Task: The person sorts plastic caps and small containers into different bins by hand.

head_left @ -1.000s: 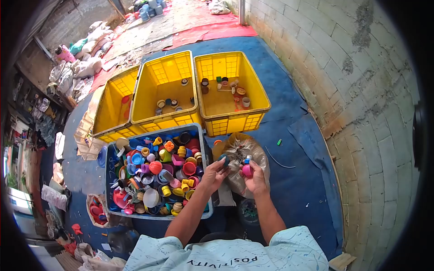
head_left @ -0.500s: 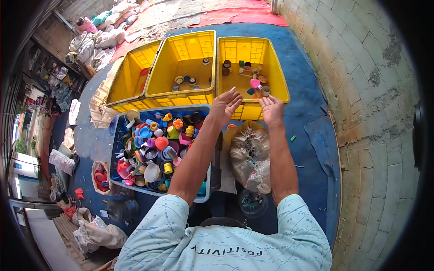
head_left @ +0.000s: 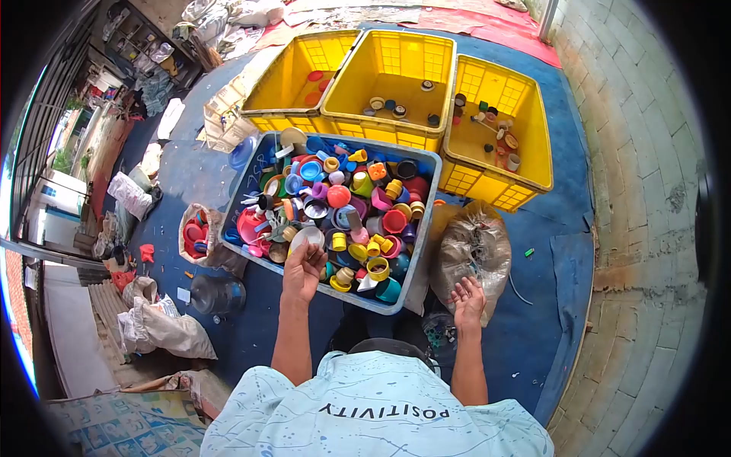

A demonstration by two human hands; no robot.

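Observation:
My left hand [head_left: 304, 273] is over the near edge of a blue-grey tub [head_left: 335, 296], its fingers loosely curled and apart with nothing visible in them. A white round lid [head_left: 308, 238] lies just beyond its fingertips. The tub is heaped with mixed plastic caps and small plastic pieces, among them a red ball-like piece [head_left: 339, 196], an orange piece [head_left: 377, 170] and a yellow ring-shaped cap [head_left: 378, 267]. My right hand [head_left: 468, 302] is palm up with fingers apart, in front of a tied translucent sack [head_left: 474, 247]. It holds nothing I can see.
Beyond the tub stand a left yellow crate [head_left: 283, 114], a middle one [head_left: 384, 133] and a right one [head_left: 495, 186], each with a few pieces inside. To the left are a sack of red pieces [head_left: 196, 232] and a large clear bottle [head_left: 218, 294]. A block wall [head_left: 640, 228] runs along the right.
Both hands have drawn back from the right yellow crate, the left to the tub, the right beside the sack. Pieces falling below the hands earlier are no longer in the air. The view has shifted.

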